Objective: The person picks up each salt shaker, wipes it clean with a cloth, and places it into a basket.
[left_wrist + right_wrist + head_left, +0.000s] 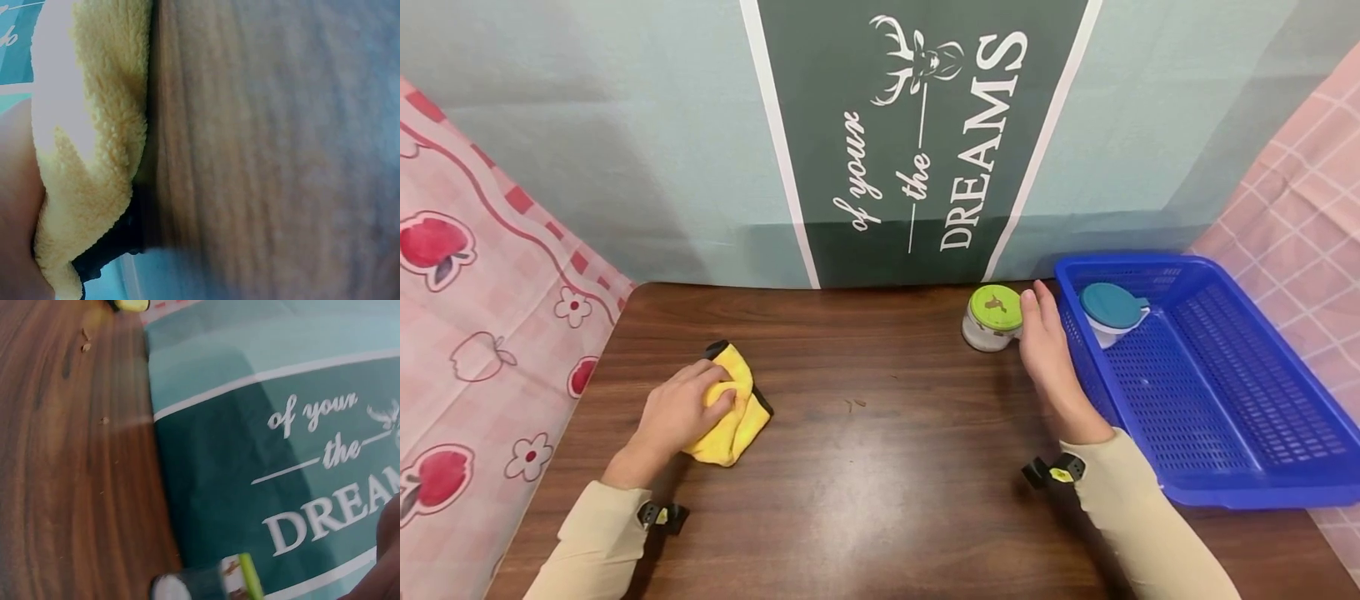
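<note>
At the left of the table, my left hand (676,410) grips a folded yellow cloth (741,421) with black edging, pressed low over the wood. The cloth's fluffy pile (100,150) fills the left part of the left wrist view. My right hand (1051,354), fingers straight and raised, is beside a small clear container with a green lid (995,308) near the back edge. Its fingertips come right up to the container's right side in the head view. In the right wrist view the green-lidded container (234,575) shows at the bottom, partly cut off.
A blue plastic basket (1232,496) stands at the right, holding a white container with a teal lid (1108,306). Small brown crumbs (859,403) lie mid-table (850,500). A printed cloth backdrop (700,208) rises behind the table, with patterned cloths at both sides.
</note>
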Available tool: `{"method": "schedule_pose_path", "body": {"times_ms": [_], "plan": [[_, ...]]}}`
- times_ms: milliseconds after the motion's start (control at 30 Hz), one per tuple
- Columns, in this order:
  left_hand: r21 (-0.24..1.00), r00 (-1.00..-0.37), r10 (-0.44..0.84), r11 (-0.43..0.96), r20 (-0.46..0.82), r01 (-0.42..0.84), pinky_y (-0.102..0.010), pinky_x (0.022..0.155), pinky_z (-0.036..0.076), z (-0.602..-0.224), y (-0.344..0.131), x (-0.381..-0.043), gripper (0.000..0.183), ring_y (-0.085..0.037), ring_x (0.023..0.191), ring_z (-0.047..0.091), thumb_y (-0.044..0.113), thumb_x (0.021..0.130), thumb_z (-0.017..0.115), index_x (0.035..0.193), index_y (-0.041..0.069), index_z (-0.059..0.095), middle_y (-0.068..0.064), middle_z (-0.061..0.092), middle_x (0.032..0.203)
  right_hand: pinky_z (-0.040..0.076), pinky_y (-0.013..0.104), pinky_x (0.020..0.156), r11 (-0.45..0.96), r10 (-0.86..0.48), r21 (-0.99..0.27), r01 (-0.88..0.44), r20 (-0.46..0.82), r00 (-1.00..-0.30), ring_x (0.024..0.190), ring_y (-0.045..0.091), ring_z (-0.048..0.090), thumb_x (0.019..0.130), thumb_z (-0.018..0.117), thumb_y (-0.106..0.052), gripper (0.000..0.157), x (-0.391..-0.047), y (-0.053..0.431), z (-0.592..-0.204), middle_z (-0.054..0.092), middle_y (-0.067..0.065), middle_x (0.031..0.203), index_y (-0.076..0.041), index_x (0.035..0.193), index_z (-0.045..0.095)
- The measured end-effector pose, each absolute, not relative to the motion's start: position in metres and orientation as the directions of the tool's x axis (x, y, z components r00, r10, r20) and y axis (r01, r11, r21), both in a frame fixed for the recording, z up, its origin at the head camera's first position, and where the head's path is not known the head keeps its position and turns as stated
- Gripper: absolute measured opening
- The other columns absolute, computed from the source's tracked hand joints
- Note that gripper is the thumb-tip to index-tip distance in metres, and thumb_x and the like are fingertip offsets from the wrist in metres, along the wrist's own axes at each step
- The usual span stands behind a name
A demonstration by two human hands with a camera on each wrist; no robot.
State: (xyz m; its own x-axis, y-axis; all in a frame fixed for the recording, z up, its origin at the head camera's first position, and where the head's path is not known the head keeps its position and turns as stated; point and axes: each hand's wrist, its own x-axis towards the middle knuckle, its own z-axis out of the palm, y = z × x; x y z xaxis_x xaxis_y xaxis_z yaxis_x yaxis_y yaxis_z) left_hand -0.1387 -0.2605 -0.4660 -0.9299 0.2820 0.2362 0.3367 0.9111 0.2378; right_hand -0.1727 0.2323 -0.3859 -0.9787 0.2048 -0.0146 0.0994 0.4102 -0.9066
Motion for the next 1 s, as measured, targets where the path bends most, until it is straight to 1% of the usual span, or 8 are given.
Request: {"method": "schedule_pose_path", "body": {"times_ms": [100,233,433,667,833,933,1000], "plan": [[0.237,-0.930,0.284,0.911,0.235,0.338,-0.053,0.070,0.054,-0.466,-0.260,-0.139,0.019,-0.032,0.097,0.066,0.028,0.090,0.070,0.101,0.013,0.069,-0.009,0.067,0.110,0.008,0.044,0.124,0.351,0.271,-0.928,0.122,-0.024,-0.962,0.155,0.025,0.011,0.109,0.024,-0.051,0.070,-0.178,0.237,-0.396,0.015,0.012,0.169,-0.008,0.163,0.014],[0.234,-0.927,0.284,0.911,0.244,0.340,-0.053,0.069,0.054,-0.466,-0.260,-0.139,0.018,-0.032,0.097,0.066,0.028,0.090,0.071,0.101,0.013,0.069,-0.009,0.067,0.110,0.008,0.038,0.124,0.317,0.314,-0.939,0.130,-0.025,-0.949,0.155,0.023,0.011,0.110,0.021,-0.047,0.068,-0.186,0.242,-0.408,0.014,0.012,0.169,-0.004,0.162,0.014],[0.238,-0.930,0.283,0.911,0.234,0.337,-0.053,0.068,0.054,-0.466,-0.260,-0.140,0.019,-0.032,0.096,0.066,0.029,0.090,0.071,0.101,0.013,0.069,-0.009,0.067,0.110,0.005,0.037,0.124,0.266,0.355,-0.945,0.189,-0.087,-0.931,0.156,0.022,0.006,0.109,0.016,-0.048,0.069,-0.194,0.250,-0.425,0.009,0.011,0.170,-0.004,0.162,0.010],[0.232,-0.928,0.284,0.911,0.240,0.340,-0.052,0.067,0.054,-0.466,-0.260,-0.140,0.019,-0.031,0.094,0.066,0.029,0.090,0.071,0.101,0.014,0.069,-0.008,0.067,0.109,0.013,0.038,0.124,0.218,0.423,-0.953,0.212,-0.104,-0.900,0.154,0.026,0.020,0.110,0.014,-0.049,0.070,-0.205,0.260,-0.440,0.025,0.016,0.166,-0.001,0.158,0.029],[0.236,-0.930,0.282,0.912,0.236,0.336,-0.052,0.067,0.054,-0.466,-0.260,-0.140,0.018,-0.031,0.094,0.066,0.029,0.090,0.071,0.100,0.014,0.069,-0.008,0.067,0.109,0.015,0.040,0.123,0.208,0.414,-0.952,0.223,-0.121,-0.902,0.151,0.028,0.024,0.110,0.012,-0.048,0.071,-0.211,0.266,-0.448,0.030,0.018,0.163,0.002,0.154,0.036],[0.237,-0.931,0.281,0.912,0.234,0.335,-0.052,0.067,0.054,-0.466,-0.260,-0.140,0.018,-0.031,0.094,0.066,0.029,0.090,0.071,0.100,0.014,0.069,-0.008,0.067,0.108,0.022,0.040,0.120,0.184,0.399,-0.959,0.217,-0.129,-0.908,0.145,0.029,0.032,0.110,0.010,-0.048,0.073,-0.213,0.268,-0.452,0.037,0.020,0.158,0.004,0.151,0.040],[0.239,-0.932,0.279,0.912,0.233,0.333,-0.051,0.066,0.054,-0.466,-0.260,-0.140,0.018,-0.030,0.093,0.066,0.028,0.090,0.071,0.100,0.014,0.069,-0.008,0.067,0.108,0.030,0.038,0.113,0.160,0.395,-0.964,0.212,-0.134,-0.909,0.136,0.027,0.040,0.110,0.009,-0.048,0.074,-0.214,0.269,-0.454,0.042,0.020,0.152,0.005,0.149,0.043]]}}
